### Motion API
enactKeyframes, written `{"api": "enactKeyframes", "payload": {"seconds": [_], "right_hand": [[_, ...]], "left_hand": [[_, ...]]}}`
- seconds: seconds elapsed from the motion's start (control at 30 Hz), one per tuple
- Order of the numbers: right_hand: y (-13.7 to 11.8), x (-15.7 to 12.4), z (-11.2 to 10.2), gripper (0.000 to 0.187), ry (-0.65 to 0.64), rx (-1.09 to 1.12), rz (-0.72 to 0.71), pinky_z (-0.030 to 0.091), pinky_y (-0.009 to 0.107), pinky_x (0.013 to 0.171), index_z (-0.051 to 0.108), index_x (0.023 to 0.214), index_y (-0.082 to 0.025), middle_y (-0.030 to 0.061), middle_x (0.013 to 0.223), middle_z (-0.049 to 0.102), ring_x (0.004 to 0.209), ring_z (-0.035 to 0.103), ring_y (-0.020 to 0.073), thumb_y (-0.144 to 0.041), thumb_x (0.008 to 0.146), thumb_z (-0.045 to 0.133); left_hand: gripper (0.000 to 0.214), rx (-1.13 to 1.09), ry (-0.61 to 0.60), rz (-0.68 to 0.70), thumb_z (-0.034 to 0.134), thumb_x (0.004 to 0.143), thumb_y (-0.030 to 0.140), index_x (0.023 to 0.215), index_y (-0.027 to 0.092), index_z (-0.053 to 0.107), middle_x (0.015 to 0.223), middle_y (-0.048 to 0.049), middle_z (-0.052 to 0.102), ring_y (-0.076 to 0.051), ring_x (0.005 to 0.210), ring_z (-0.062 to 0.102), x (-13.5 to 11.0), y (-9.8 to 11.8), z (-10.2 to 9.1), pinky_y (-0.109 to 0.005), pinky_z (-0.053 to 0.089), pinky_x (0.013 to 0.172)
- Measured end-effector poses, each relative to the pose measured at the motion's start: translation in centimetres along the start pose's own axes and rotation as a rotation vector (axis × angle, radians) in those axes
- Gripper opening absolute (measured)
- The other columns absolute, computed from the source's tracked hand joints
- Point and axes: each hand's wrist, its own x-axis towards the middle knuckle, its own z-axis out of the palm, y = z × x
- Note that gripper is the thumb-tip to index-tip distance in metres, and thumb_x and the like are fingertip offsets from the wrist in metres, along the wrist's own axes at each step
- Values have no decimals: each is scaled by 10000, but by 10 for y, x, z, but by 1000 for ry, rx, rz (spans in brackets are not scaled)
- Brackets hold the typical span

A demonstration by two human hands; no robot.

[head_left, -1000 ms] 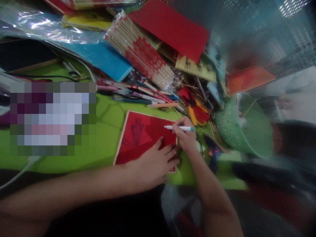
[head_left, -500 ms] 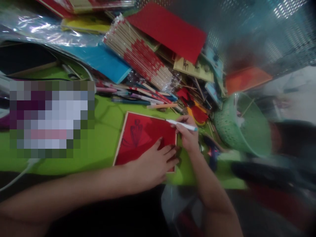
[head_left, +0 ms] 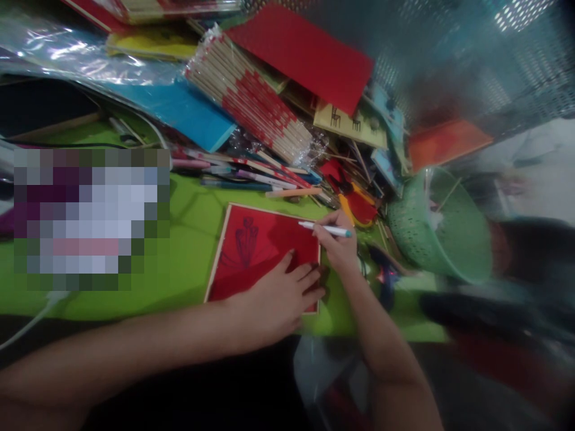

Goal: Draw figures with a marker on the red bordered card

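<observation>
- My right hand (head_left: 339,248) is closed round a white pen (head_left: 326,228), pinched between thumb and fingers.
- Pen's long axis runs almost level across the view: tip at the left, teal cap at the right.
- The tip sits over the upper right corner of the red card (head_left: 256,245); I cannot tell if it touches the surface (too blurred).
- My left hand (head_left: 281,293) lies flat and spread, holding nothing, fingers pressed on the card's lower right part.
- The card lies on the green table (head_left: 188,215), right in front of me, its long side running left to right with a slight tilt, and a dark drawing on its left half.
- Key relation: the 2 hands are just beside each other at the card's right end. The right hand sits off the right edge and reaches in leftward with the pen, so it is nearer the corner.
- The drawing is to the left of both hands.
- Beyond the card: a row of loose pens (head_left: 251,173). At the right, near my right hand: a green basket (head_left: 442,230).
</observation>
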Motion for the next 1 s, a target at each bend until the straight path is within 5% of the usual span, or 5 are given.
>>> {"api": "enactKeyframes", "payload": {"seconds": [1.0], "right_hand": [[-6,0,-4,132,-72,-63,1,463,307,607,594,789,-251,-39,671,625,627,569,146,-305,855,694]], "left_hand": [[593,-14,-9,-10,737,943,498,1462,231,631,1582,-155,595,-337,1395,574,0,0,-1,-633,359,1222]]}}
